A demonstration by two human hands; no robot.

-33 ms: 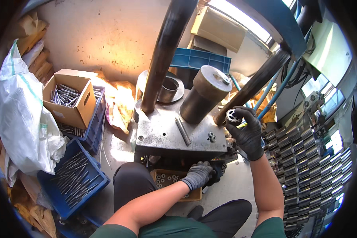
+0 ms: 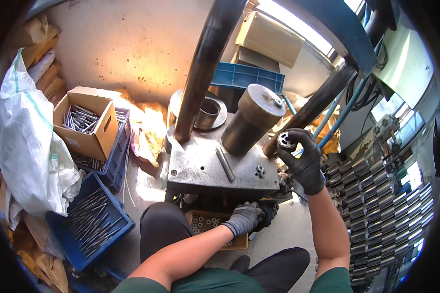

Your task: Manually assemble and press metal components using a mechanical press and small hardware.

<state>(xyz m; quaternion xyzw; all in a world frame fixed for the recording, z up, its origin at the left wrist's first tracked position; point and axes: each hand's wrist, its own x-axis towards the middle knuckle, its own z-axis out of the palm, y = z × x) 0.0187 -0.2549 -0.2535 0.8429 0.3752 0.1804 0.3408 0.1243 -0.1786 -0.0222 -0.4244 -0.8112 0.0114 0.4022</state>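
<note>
In the dark-gloved fingers of my right hand (image 2: 305,163), closed in a pinch, is a small round metal part (image 2: 286,141) with a slotted end face, held up beside the right column. Below the front edge of the steel press bed (image 2: 200,158), my grey-gloved left hand (image 2: 245,218) is curled closed against something dark that I cannot make out. On the bed lie a loose steel pin (image 2: 225,164) and two small rings (image 2: 261,172). Behind the pin stands a thick steel cylinder (image 2: 246,122) with a wider head. A cardboard tray (image 2: 195,241) of small rings sits below my left hand.
Two dark columns (image 2: 203,68) rise from the bed. At the left are a carton of shafts (image 2: 113,134), a blue crate of shafts (image 2: 124,225) and a white sack (image 2: 27,132). Stacked metal cylinders (image 2: 376,210) fill the right side. A steel collar (image 2: 209,110) stands behind the left column.
</note>
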